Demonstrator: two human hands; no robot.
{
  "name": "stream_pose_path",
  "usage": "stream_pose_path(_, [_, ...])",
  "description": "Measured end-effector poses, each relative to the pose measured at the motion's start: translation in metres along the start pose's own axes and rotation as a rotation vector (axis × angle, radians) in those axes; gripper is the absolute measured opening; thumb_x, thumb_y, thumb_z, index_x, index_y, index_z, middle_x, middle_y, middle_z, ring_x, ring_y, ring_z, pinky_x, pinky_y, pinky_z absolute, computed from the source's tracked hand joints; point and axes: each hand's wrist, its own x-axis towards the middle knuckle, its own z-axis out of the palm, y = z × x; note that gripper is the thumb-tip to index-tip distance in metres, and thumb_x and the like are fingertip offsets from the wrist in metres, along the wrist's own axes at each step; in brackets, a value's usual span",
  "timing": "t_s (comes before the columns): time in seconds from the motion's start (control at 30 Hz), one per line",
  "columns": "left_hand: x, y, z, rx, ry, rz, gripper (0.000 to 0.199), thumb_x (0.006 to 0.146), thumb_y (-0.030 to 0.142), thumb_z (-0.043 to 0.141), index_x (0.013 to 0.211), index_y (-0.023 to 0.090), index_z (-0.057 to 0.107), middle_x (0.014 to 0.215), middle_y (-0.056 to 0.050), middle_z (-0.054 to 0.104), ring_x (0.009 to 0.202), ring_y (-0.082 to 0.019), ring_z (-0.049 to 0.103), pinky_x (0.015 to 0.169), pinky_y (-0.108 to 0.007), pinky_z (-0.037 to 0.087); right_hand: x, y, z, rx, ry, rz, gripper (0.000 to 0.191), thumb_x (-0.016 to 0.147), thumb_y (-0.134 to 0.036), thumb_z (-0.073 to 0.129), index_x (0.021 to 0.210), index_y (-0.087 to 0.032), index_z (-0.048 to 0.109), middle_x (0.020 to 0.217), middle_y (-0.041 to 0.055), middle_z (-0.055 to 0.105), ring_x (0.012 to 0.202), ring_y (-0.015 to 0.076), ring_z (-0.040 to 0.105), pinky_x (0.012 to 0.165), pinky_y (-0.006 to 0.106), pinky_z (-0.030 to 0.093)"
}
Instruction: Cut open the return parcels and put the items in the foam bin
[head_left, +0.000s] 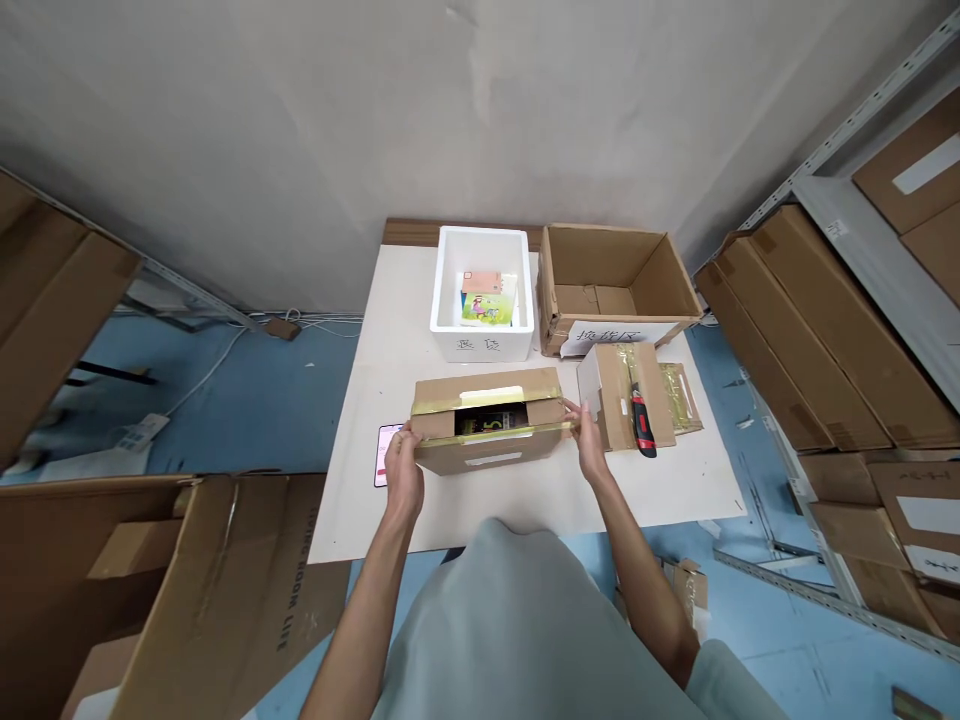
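A taped cardboard box (489,457) lies on the white table, its top flaps parted along a slit. Through the gap shows something dark with yellow-green marks, too hidden to name. My left hand (404,468) grips the box's left end, its fingers on the flap edge. At the opposite end, my right hand (588,442) holds the right corner between thumb and fingers. Just right of that hand, a red and black utility knife (642,422) rests on a smaller closed box (613,400). A phone (385,452) with a lit screen lies beside my left hand.
Behind stand a white foam box (483,346) containing booklets (486,308) and an open cardboard carton (551,310) with a paper label. A flat taped package (681,400) lies at right. Large cartons flank the table (352,520); metal shelving stands right.
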Motion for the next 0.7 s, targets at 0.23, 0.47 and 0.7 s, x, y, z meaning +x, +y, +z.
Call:
stream_pose_path(0.23, [-0.010,-0.015,-0.053,0.072,-0.305,-0.060,0.104,0.082,0.054,0.076,0.174,0.033,0.032,0.184,-0.016,0.028,0.168,-0.041,0.033,0.124,-0.049,0.047,0.026,0.010,-0.028,-0.285,-0.262,-0.223,0.084,0.082,-0.071,0.085,0.152,-0.028,0.067,0.165,0.0166,0.058,0.146,0.0358,0.062,0.117,0.054,0.056])
stream_pose_path(0.47, [-0.036,-0.035,-0.072,0.212,-0.472,-0.061,0.133,0.069,0.052,0.096,0.178,0.031,0.023,0.182,-0.019,0.032,0.169,-0.040,0.032,0.131,-0.050,0.039,0.054,-0.014,-0.014,-0.459,-0.258,-0.405,0.054,0.103,-0.059,0.064,0.141,-0.023,0.072,0.136,0.0142,0.077,0.128,0.0317,0.071,0.116,0.048,0.052])
stream_pose_path(0.7, [-0.038,-0.062,-0.040,0.414,-0.165,0.015,0.115,0.074,0.053,0.091,0.172,0.028,0.037,0.171,-0.020,0.050,0.162,-0.045,0.043,0.130,-0.060,0.038,0.100,-0.007,0.024,-0.387,-0.055,-0.152,0.067,0.095,-0.078,0.055,0.105,-0.015,0.075,0.091,0.0112,0.079,0.087,0.0286,0.069,0.082,0.037,0.055])
